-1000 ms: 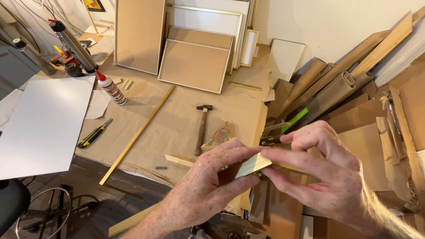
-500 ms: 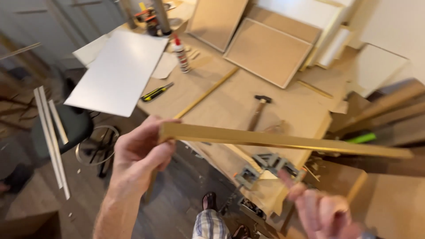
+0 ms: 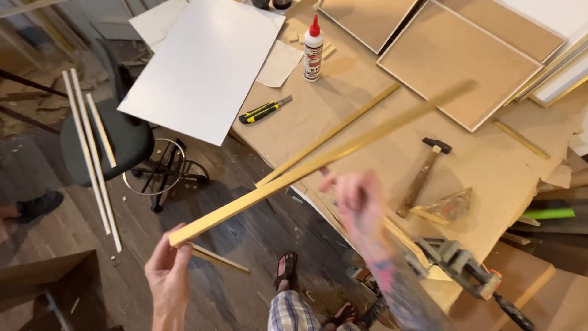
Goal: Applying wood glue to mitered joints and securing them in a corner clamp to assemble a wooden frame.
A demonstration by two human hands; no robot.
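Gold moulding strip (image 3: 318, 162): now swung out long above the counter (image 3: 490, 171), near end pinched in left hand (image 3: 166, 273) fingers; right hand (image 3: 361, 205) blurred beneath, grip cannot be told. Hammer (image 3: 422, 175) nearby.

Floor (image 3: 67, 208): dark, worn wooden boards with scattered offcuts. Workbench (image 3: 367, 110): covered in brown paper, occupying the right side. Black swivel chair (image 3: 113, 141): stands beside the bench, pale strips leaning against it. Lighting: warm, even across the bench top.
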